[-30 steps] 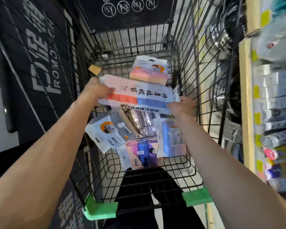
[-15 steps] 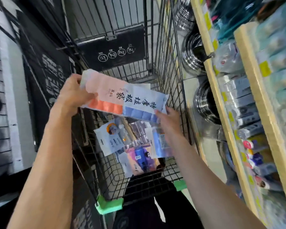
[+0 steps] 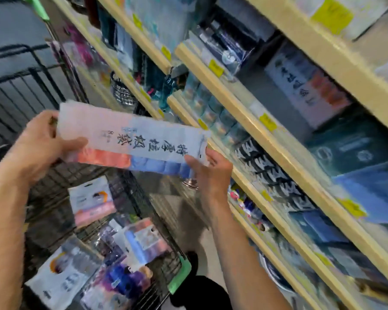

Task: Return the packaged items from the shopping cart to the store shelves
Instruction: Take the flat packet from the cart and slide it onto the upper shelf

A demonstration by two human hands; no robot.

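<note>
I hold a long white package (image 3: 130,139) with black characters and orange and blue rolls showing along its lower edge. My left hand (image 3: 43,144) grips its left end with the thumb over the front. My right hand (image 3: 207,170) grips its right end from below. The package hangs level above the black wire shopping cart (image 3: 141,198), close to the wooden store shelves (image 3: 251,121) on the right. Several other packaged items lie in the cart, among them a white-and-pink pack (image 3: 91,201) and a white pouch (image 3: 63,276).
The shelves run diagonally across the right side, packed with boxed and bagged goods and yellow price tags (image 3: 268,121). A similar orange-and-blue package (image 3: 309,86) sits on an upper shelf. The cart's green corner bumper (image 3: 179,276) is near my legs.
Both hands have lifted the long package up out of the cart and carried it right toward the shelves. My view has swung right, so the shelves fill the frame.
</note>
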